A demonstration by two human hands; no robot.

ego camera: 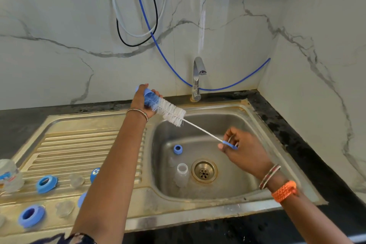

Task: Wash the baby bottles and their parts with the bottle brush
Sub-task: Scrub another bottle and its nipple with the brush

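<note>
Now the left hand (141, 103) grips a blue bottle cap (149, 97), while the right hand's (244, 149) fingers (222, 146) pinch the bottle brush (172, 112) handle, bristles partly inside it above the sink (263, 123); next, likely the bottle (181, 174) lying in the basin.

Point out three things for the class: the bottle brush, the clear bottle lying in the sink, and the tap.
bottle brush (170, 112): head view, on the white bristles.
clear bottle (181, 175): head view, on its body, beside the drain.
tap (196, 79): head view, on the chrome upright stem.
</note>
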